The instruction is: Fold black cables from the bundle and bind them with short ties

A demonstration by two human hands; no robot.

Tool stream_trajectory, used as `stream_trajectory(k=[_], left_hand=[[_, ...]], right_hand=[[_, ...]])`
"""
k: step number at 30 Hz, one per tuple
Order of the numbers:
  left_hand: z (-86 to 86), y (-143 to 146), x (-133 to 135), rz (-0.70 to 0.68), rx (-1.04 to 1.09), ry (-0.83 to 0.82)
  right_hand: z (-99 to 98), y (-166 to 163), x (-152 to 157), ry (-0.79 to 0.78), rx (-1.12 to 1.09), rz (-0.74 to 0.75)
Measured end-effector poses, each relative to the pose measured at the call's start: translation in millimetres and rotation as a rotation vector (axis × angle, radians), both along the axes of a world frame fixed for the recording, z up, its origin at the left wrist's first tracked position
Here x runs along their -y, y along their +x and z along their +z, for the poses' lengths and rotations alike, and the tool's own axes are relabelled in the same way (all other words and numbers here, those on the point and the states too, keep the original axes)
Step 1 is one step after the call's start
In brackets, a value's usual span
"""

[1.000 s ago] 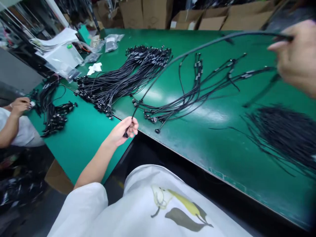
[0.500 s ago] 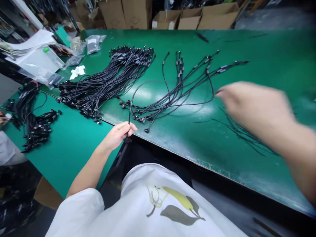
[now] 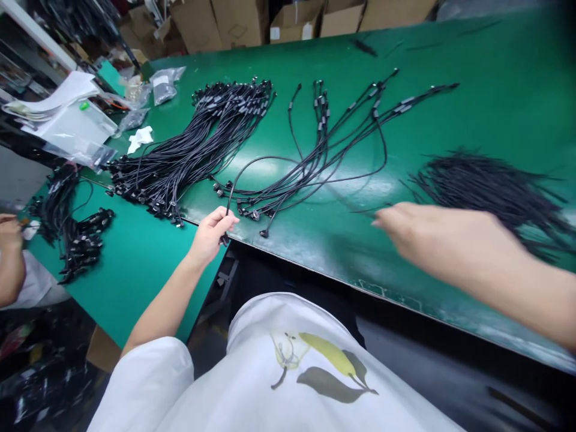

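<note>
In the head view my left hand [image 3: 212,233] pinches a black cable [image 3: 234,183] near its plug end, just over the table's front edge. The cable's length arches away over the table toward several loose cables. My right hand [image 3: 418,231] is low over the table with its fingers drawn together, and motion blurs it. At its fingertips lies a thin black strip [image 3: 362,211]; whether the fingers grip it is hidden. Behind the right hand lies a pile of thin black strips [image 3: 477,186]. The loose cables [image 3: 310,171], with small plugs and grey labels, lie between my hands.
A thick bundle of black cables [image 3: 193,144] lies to the left on the green table [image 3: 279,63]. Another bundle [image 3: 74,222] lies on the lower green surface, near a co-worker's hand [image 3: 9,231]. Plastic bags [image 3: 164,87] and cardboard boxes [image 3: 243,24] are at the back.
My right hand has moved left and nearer the table's front edge, uncovering the pile of strips. My left hand still holds the cable. The view has shifted slightly.
</note>
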State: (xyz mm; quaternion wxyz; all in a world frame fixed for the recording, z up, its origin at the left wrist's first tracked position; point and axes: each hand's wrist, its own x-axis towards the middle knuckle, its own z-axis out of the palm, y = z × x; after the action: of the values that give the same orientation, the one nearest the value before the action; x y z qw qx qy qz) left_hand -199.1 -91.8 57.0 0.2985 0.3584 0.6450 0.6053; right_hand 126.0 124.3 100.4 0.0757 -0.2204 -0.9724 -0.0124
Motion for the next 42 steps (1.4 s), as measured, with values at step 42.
stream_trajectory(k=[42], left_hand=[[21.8, 43.1, -4.9, -0.148, 0.438, 0.163]], right_hand=[[-40.1, -38.8, 39.4, -0.034, -0.172, 0.341]])
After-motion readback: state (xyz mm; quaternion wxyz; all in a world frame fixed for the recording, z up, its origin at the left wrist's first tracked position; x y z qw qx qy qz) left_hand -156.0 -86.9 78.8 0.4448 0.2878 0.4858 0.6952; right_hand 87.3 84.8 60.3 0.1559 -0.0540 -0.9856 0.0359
